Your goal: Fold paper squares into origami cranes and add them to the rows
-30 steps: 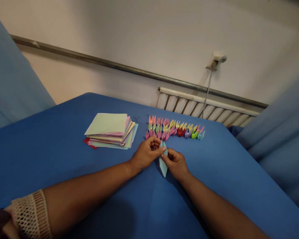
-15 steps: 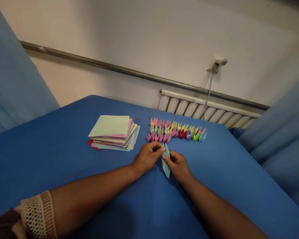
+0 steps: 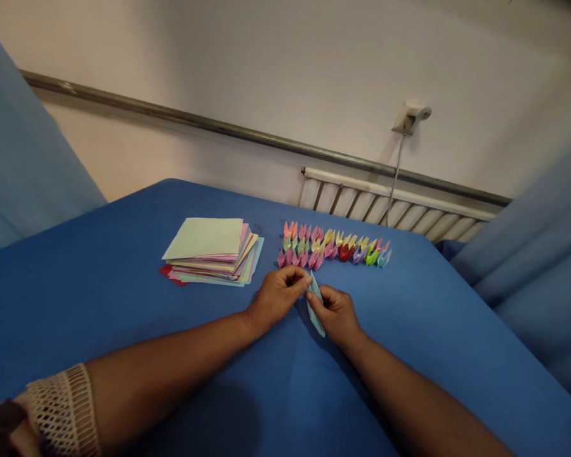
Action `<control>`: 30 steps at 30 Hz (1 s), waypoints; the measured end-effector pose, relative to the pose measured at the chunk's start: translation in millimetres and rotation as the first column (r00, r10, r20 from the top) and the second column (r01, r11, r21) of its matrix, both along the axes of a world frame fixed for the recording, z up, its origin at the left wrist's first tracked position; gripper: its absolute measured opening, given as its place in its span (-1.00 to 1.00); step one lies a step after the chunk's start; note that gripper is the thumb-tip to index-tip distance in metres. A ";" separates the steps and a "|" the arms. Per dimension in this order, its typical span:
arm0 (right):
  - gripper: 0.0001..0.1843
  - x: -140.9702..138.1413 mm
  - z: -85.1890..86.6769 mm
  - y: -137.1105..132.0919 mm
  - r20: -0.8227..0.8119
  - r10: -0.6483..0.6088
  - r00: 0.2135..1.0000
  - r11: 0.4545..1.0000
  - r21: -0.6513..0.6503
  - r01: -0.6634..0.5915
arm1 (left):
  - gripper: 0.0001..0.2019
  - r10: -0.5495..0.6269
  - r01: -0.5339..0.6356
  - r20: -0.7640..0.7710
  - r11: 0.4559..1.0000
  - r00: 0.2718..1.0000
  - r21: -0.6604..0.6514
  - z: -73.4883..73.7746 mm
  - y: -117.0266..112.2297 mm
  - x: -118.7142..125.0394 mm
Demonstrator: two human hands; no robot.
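Both hands meet over the blue table (image 3: 99, 298) and pinch a narrow, folded piece of light blue paper (image 3: 316, 311). My left hand (image 3: 278, 295) grips its upper end with fingers curled. Its right side and lower part are held by my right hand (image 3: 337, 314), also closed. Just beyond the hands lie rows of small folded paper pieces (image 3: 333, 244) in pink, yellow, red, green and purple. To their left rests a stack of coloured paper sheets (image 3: 212, 251) with a pale green sheet on top.
A white radiator (image 3: 390, 206) and a metal rail (image 3: 219, 130) run along the wall behind the table. A wall socket with a cord (image 3: 409, 117) hangs above the radiator. Blue curtains (image 3: 23, 152) flank both sides.
The light blue paper has narrowed and tilted slightly as both hands keep pressing it. The hands stay in nearly the same spot.
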State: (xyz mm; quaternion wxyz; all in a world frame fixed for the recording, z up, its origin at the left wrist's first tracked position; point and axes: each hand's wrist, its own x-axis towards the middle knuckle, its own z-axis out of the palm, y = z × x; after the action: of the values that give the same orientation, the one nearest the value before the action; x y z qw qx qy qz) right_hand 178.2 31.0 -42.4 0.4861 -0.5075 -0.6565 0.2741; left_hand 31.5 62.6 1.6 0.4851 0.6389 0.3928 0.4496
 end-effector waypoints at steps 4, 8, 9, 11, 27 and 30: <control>-0.60 0.0 -1.9 -0.1 -0.112 0.027 0.993 0.994 -0.098 -0.038 | -0.79 0.005 -0.005 0.004 1.000 1.000 -0.013 1.8 1.4 -1.4; -0.63 0.2 -2.9 0.6 -0.299 0.061 0.952 0.974 -0.192 -0.123 | -0.79 0.001 0.004 0.083 0.998 0.997 -0.058 2.2 4.0 -2.7; -0.64 0.3 -2.2 0.6 -0.322 0.062 0.945 0.971 -0.198 -0.131 | -0.78 -0.002 0.009 0.099 0.998 0.995 -0.069 2.3 4.3 -2.8; -0.63 0.5 -0.5 0.8 -0.345 0.060 0.937 0.967 -0.211 -0.140 | -0.77 -0.005 0.014 0.113 0.996 0.994 -0.084 2.8 4.0 -2.4; -0.61 -0.4 2.5 -0.5 -0.294 0.100 0.950 0.966 -0.199 -0.164 | -0.75 0.013 -0.003 0.098 0.995 0.995 -0.102 -0.7 5.8 0.1; -0.61 -0.2 2.4 -0.1 -0.280 0.100 0.955 0.966 -0.202 -0.160 | -0.73 0.028 -0.019 0.087 0.994 0.996 -0.104 -0.8 5.8 0.4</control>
State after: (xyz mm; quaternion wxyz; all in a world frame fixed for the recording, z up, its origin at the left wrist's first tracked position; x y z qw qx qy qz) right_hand 178.0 30.9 -40.0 0.4911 -0.4726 -0.5822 0.4432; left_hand 31.9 68.4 0.7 0.5290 0.5879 0.4010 0.4623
